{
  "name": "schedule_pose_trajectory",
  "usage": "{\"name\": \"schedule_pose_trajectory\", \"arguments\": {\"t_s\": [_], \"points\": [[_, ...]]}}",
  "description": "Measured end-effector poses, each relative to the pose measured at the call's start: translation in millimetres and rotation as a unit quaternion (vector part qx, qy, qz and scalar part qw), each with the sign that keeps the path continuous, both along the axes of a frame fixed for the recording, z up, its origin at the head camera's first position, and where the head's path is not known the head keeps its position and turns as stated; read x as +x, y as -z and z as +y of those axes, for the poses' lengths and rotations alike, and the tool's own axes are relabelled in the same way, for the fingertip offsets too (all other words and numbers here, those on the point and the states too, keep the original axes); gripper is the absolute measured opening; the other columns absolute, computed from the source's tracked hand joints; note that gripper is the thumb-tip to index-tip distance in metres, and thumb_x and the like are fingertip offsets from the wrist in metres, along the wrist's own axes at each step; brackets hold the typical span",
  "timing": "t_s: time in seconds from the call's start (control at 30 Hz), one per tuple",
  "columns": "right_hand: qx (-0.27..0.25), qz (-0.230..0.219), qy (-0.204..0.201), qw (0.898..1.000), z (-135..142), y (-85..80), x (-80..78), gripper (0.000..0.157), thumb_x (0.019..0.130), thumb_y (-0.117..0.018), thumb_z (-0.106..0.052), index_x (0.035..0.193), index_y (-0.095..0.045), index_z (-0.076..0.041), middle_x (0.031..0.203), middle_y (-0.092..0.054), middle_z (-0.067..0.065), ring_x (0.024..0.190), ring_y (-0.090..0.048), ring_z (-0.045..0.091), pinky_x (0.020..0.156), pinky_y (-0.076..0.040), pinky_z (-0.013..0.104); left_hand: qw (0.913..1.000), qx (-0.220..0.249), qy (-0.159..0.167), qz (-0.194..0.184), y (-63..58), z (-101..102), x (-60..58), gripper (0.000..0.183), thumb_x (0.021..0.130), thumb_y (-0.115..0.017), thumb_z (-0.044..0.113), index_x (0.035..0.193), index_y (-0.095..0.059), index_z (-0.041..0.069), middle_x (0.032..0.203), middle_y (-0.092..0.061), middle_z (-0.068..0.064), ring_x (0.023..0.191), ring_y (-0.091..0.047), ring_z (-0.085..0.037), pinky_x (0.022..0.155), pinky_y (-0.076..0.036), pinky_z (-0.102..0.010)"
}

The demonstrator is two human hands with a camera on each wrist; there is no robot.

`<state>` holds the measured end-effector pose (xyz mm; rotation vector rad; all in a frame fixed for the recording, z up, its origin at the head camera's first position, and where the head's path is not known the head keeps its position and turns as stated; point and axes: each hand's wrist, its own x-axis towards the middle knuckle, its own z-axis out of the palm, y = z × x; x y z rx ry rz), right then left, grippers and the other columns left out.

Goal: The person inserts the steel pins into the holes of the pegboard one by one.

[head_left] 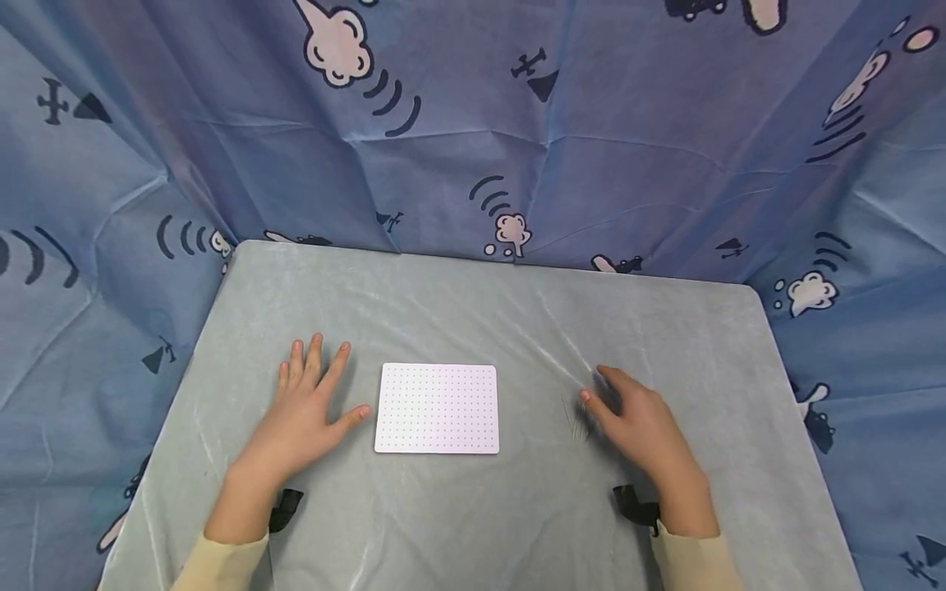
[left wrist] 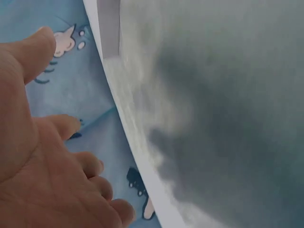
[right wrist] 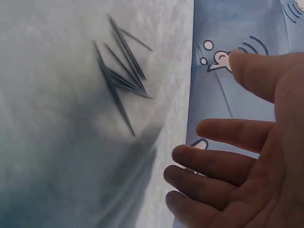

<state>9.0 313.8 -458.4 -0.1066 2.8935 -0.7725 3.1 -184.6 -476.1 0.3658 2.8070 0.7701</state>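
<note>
Flanking one board [head_left: 438,409], one left hand [head_left: 299,419], one right hand [head_left: 645,425], several sticks [right wrist: 112,90]

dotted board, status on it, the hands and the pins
Left hand, right hand empty. Dotted board flat between them. Loose pins near right hand. Nothing visibly in the way.

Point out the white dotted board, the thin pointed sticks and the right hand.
White dotted board [head_left: 438,409]: head view, middle of its dotted face.
Thin pointed sticks [right wrist: 113,90]: right wrist view, on the shaft of one stick.
Right hand [head_left: 641,417]: head view, back of the hand.
</note>
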Motion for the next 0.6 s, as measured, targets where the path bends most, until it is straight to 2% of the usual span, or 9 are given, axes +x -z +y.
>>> {"name": "schedule_pose_trajectory", "arguments": {"t_s": [0.1, 0.23, 0.4, 0.5, 0.6], "points": [[0.004, 0.006, 0.001, 1.0, -5, 5.2, 0.6, 0.065, 0.109, -0.068, -0.043, 0.152, -0.058, 0.005, 0.151, -0.061, 0.029, 0.14, -0.057, 0.05, 0.114, -0.046, 0.067, 0.9996, 0.02, 0.004, -0.02, 5.4, 6, 8.2, 0.105, 0.101, -0.074, 0.059, 0.176, -0.019, 0.011, 0.179, 0.004, -0.029, 0.163, 0.013, -0.053, 0.129, 0.0, -0.072], [0.012, 0.028, -0.002, 1.0, -13, 11.3, 0.2, 0.056, 0.107, -0.073, -0.034, 0.146, -0.064, 0.005, 0.142, -0.066, 0.028, 0.133, -0.062, 0.049, 0.109, -0.049, 0.067, 0.9987, 0.042, 0.007, -0.027, 10.9, 13, 19.8, 0.11, 0.097, -0.079, 0.059, 0.176, -0.02, 0.01, 0.179, 0.003, -0.03, 0.163, 0.012, -0.053, 0.129, -0.002, -0.072], [0.034, 0.084, -0.012, 0.996, -23, 20.4, 2.8, 0.044, 0.101, -0.081, -0.026, 0.132, -0.073, 0.003, 0.12, -0.072, 0.022, 0.111, -0.07, 0.045, 0.094, -0.056, 0.064, 0.9963, 0.072, -0.004, -0.046, 15.0, 20, 35.9, 0.112, 0.094, -0.083, 0.058, 0.175, -0.022, 0.01, 0.18, 0.003, -0.028, 0.165, 0.011, -0.05, 0.129, -0.013, -0.072], [0.045, 0.114, -0.018, 0.992, -28, 25.6, 4.4, 0.033, 0.097, -0.085, -0.024, 0.12, -0.079, -0.001, 0.108, -0.072, 0.017, 0.096, -0.071, 0.04, 0.084, -0.057, 0.06, 0.9948, 0.083, -0.01, -0.057, 16.8, 22, 44.1, 0.111, 0.093, -0.086, 0.053, 0.174, -0.025, 0.008, 0.18, 0.0, -0.027, 0.165, 0.006, -0.049, 0.126, -0.023, -0.073], [0.048, 0.126, -0.021, 0.991, -33, 28.8, 5.1, 0.021, 0.095, -0.087, -0.021, 0.106, -0.081, -0.004, 0.098, -0.071, 0.012, 0.086, -0.069, 0.035, 0.079, -0.054, 0.057, 0.9949, 0.084, -0.012, -0.054, 18.9, 23, 49.1, 0.109, 0.092, -0.089, 0.046, 0.172, -0.029, 0.003, 0.179, -0.009, -0.029, 0.165, -0.004, -0.051, 0.127, -0.025, -0.071]]}}
